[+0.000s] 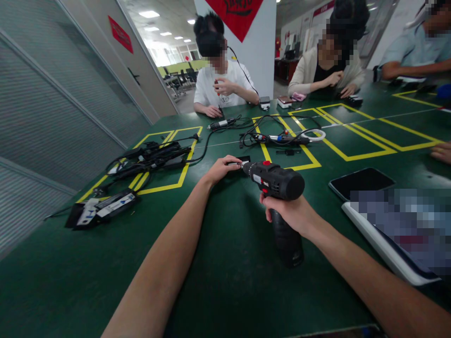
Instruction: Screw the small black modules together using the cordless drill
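A black cordless drill [276,180] with red buttons is gripped by its handle in my right hand [287,211]. It points away and to the left, its chuck close to the fingertips of my left hand [221,170]. Those fingers are closed on a small black part [243,159] lying at the table surface. The drill's tip meets or nearly touches this part; exact contact is too small to tell.
Yellow tape outlines mark the green table [225,291]. Tangled black cables [151,157] and a black-and-white device [105,206] lie left. Beyond are a pen-like tool [282,139] and a cable plug [221,124]. A phone [362,183] lies right. Several people sit around.
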`<state>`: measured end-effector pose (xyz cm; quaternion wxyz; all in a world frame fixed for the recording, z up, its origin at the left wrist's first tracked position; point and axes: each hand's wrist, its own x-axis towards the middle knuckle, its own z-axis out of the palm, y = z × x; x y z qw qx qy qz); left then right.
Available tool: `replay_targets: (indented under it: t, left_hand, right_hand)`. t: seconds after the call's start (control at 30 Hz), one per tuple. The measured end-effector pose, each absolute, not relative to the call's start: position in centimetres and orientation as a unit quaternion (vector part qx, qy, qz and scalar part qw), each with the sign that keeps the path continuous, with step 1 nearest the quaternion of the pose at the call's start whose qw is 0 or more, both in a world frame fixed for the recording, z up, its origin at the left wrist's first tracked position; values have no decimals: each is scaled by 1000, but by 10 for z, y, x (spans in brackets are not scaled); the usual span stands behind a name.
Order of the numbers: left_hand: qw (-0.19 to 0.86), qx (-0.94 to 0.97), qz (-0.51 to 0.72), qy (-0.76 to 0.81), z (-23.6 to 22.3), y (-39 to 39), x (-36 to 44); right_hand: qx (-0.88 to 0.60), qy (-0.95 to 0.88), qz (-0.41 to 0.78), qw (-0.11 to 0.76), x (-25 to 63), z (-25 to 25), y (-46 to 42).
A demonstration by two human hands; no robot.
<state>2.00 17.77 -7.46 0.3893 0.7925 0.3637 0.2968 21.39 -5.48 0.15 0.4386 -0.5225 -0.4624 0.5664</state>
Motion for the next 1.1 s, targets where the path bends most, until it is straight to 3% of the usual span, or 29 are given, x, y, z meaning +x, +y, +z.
replay_targets:
  t: [1.1]
  left_hand:
    - [383, 801, 307, 343, -80, 182, 17]
  right_hand:
    - [-533, -475, 559, 422, 215, -3, -53]
